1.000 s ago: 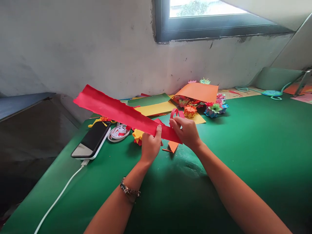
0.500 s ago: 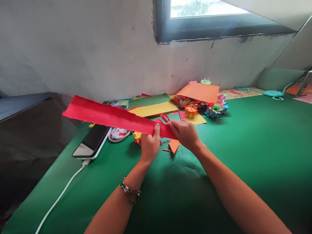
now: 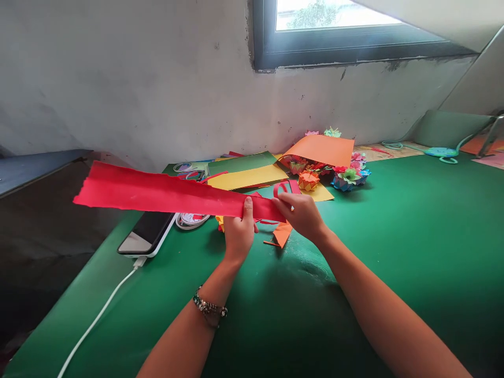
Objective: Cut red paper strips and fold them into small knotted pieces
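A long red paper strip (image 3: 165, 191) with uneven, torn-looking edges stretches left from my hands above the table. My left hand (image 3: 240, 233) grips it near its right part, thumb on top and fingers beneath. Closed on the strip's right end is my right hand (image 3: 301, 215), its fingertips pinched together. A narrow red curl (image 3: 280, 188), apparently thin paper, rises beside those fingertips; where it joins is hidden. Below the hands a small orange paper piece (image 3: 282, 234) lies on the green table (image 3: 394, 252).
A phone (image 3: 147, 233) with a white cable (image 3: 98, 315) lies to the left, near a coiled cable (image 3: 192, 220). Behind are yellow paper (image 3: 244, 177), an orange sheet (image 3: 325, 148) and several folded paper flowers (image 3: 348, 177). The wall stands behind the table.
The red strip's far end has swung left and slightly down, lying more level. The narrow curl by my right fingertips has shifted right. Both hands keep their hold.
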`<move>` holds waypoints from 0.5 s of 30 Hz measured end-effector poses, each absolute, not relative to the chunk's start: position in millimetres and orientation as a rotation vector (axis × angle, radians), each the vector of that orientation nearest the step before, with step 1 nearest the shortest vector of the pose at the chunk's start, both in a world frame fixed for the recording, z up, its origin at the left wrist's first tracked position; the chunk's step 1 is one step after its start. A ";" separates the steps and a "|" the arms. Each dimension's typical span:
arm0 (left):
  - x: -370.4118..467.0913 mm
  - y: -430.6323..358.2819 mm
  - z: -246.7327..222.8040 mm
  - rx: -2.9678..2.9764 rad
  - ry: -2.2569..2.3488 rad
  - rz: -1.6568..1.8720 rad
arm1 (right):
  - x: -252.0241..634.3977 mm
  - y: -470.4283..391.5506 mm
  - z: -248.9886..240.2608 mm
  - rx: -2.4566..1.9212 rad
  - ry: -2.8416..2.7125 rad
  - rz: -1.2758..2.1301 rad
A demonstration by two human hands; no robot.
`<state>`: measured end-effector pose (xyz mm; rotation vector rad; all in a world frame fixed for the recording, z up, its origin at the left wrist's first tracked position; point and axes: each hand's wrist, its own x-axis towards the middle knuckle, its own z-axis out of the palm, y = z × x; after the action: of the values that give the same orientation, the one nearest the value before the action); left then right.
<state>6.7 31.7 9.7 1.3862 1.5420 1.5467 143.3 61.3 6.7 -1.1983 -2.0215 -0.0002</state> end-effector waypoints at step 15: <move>4.6 32.6 11.4 1.362 1.564 1.567 | 143.9 62.6 7.4 -1.210 -1.960 0.108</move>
<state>4.6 32.6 11.4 1.3624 1.5641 1.5671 143.9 62.6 7.4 -1.2097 -1.9599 0.1081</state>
